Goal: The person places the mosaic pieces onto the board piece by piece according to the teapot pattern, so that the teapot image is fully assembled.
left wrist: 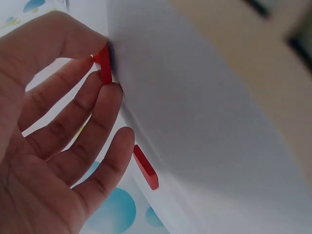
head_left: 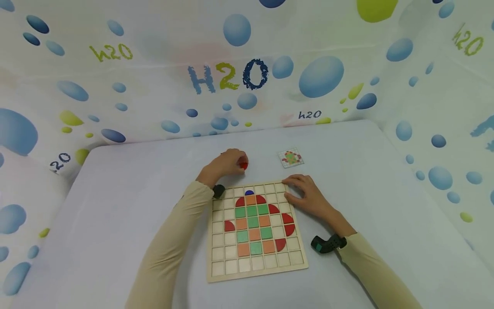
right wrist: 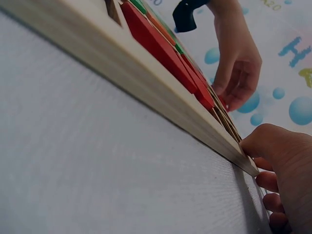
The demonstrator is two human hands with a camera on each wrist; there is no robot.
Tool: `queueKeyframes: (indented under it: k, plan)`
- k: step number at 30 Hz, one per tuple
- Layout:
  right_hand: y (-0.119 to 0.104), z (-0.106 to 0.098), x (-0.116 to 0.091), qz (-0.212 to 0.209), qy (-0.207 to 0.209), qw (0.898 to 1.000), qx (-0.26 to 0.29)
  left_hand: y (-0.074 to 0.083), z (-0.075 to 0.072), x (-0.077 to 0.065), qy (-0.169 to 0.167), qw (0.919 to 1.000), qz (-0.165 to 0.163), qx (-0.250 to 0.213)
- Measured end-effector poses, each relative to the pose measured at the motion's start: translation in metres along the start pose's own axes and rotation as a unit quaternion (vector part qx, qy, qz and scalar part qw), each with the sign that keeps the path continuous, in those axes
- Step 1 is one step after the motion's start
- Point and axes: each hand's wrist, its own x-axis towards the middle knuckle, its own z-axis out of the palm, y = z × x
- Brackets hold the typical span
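Note:
A square wooden grid board [head_left: 218, 267] holds green and orange squares and red quarter-round pieces, with a blue half-round piece [head_left: 249, 192] in its top row. Beyond its far edge, my left hand [head_left: 227, 162] pinches a red piece [left wrist: 105, 64] between thumb and fingertips, close to the table. A second red piece [left wrist: 146, 168] lies by the little finger in the left wrist view. At the far right corner of the board my right hand [head_left: 308, 195] holds the rim, thumb on the frame and fingers around the outside.
A small pattern card [head_left: 291, 158] with a coloured grid picture lies beyond the board to the right. White cloth covers the table [head_left: 127, 206]. A wall covering [head_left: 162, 98] with blue and green drops rises behind.

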Motion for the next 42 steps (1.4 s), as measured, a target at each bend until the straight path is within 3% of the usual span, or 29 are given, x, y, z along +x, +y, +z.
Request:
queueKeyframes:
  k: [23,34,42]
  plan:
    - [-0.002,0.0,-0.002,0.009,0.0,1.0,0.003,-0.008,0.002,-0.04,0.019,0.9995,0.009,-0.022]
    - [-0.001,-0.003,-0.001,0.006,-0.006,1.0,0.0,0.0,0.003,-0.066,0.022,0.9995,0.002,-0.023]
    - [0.004,-0.001,-0.004,0.006,-0.004,1.0,0.002,0.0,0.011,-0.083,0.016,0.9985,0.032,-0.041]
